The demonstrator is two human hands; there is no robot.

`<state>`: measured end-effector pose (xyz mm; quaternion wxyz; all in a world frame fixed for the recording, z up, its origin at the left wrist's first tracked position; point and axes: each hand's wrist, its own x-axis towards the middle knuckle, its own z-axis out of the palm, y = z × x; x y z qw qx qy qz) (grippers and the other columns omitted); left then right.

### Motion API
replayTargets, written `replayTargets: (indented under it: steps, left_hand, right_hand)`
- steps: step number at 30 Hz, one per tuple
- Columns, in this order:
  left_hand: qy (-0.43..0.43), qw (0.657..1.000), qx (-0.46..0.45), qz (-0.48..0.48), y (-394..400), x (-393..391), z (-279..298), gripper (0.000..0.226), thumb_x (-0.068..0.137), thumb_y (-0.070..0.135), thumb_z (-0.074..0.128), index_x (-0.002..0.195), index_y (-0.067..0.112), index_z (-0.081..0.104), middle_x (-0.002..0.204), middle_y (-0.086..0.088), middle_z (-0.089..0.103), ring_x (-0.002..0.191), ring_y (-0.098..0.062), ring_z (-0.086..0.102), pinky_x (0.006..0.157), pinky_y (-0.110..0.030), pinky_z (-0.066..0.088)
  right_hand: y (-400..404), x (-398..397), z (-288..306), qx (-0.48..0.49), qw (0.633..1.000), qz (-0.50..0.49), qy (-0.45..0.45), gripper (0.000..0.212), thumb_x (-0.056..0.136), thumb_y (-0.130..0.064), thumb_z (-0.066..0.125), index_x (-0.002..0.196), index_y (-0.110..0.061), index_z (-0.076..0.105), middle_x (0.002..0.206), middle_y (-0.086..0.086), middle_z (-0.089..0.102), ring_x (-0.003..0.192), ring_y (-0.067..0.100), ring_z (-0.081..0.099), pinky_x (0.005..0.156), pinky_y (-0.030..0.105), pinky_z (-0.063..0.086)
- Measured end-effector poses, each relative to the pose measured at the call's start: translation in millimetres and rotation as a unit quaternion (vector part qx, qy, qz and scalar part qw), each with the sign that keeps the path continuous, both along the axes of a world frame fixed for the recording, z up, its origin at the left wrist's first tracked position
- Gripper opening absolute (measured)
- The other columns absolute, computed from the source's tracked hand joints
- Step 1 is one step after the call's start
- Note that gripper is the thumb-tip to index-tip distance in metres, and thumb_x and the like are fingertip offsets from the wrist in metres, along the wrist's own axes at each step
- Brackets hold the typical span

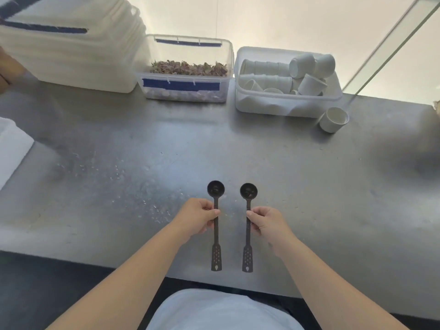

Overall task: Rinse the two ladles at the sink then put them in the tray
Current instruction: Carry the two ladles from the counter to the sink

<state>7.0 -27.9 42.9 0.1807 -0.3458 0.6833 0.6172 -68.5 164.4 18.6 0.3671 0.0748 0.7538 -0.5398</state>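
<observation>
Two small dark ladles lie side by side on the grey metal counter [309,186], bowls pointing away from me and flat perforated handle ends toward the front edge. My left hand [197,219] pinches the stem of the left ladle [216,253]. My right hand [267,222] pinches the stem of the right ladle [247,256]. Both bowls hold some dark residue. No sink or tray shows in this view.
At the back stand a large white lidded tub [71,48], a clear box of dried petals [185,70] and a white bin of paper cups [285,101]. A single white cup [333,120] sits beside that bin. A white object [12,148] pokes in at the left edge.
</observation>
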Motion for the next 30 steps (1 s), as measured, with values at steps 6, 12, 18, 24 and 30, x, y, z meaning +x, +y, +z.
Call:
replayTargets:
  steps: [6,12,18,24,30]
  left_hand:
    - [0.029,0.993,-0.018,0.116,14,52,35,0.010,0.089,0.012,0.064,0.084,0.005,0.069,0.075,-0.008,0.070,0.053,-0.010,0.058,0.045,-0.020,0.039]
    - [0.022,0.968,-0.052,0.246,28,134,47,0.011,0.086,0.021,0.068,0.077,0.018,0.073,0.069,0.000,0.072,0.055,-0.008,0.061,0.047,-0.021,0.044]
    - [0.013,0.925,-0.065,0.375,39,240,59,0.011,0.086,0.021,0.068,0.077,0.020,0.072,0.072,-0.001,0.076,0.052,-0.005,0.063,0.044,-0.018,0.045]
    - [0.038,0.855,-0.072,0.512,39,359,71,0.006,0.086,0.018,0.067,0.084,0.014,0.071,0.071,-0.001,0.076,0.050,-0.005,0.061,0.041,-0.015,0.040]
    - [0.067,0.775,-0.072,0.625,24,488,78,0.007,0.085,0.015,0.068,0.079,0.013,0.069,0.065,0.000,0.074,0.047,-0.006,0.059,0.040,-0.016,0.037]
  right_hand:
    - [-10,4,24,-0.063,0.993,0.098,-0.003,0.016,0.092,-0.010,0.062,0.085,0.003,0.070,0.067,0.006,0.064,0.055,0.011,0.050,0.054,0.023,0.040]
    - [-40,46,40,-0.104,0.969,0.221,-0.020,0.017,0.092,-0.007,0.062,0.081,0.001,0.072,0.061,0.002,0.063,0.050,0.008,0.052,0.048,0.017,0.043]
    - [-80,132,61,-0.088,0.929,0.360,-0.007,0.024,0.091,-0.014,0.066,0.070,-0.008,0.075,0.059,0.004,0.060,0.055,0.013,0.053,0.056,0.024,0.046]
    - [-131,240,81,-0.070,0.860,0.505,0.020,0.023,0.091,-0.023,0.065,0.076,-0.008,0.073,0.048,-0.006,0.048,0.046,0.005,0.047,0.052,0.017,0.041]
    - [-195,370,91,-0.098,0.782,0.615,0.015,0.024,0.093,-0.020,0.064,0.075,-0.005,0.072,0.059,0.003,0.050,0.056,0.011,0.047,0.054,0.023,0.041]
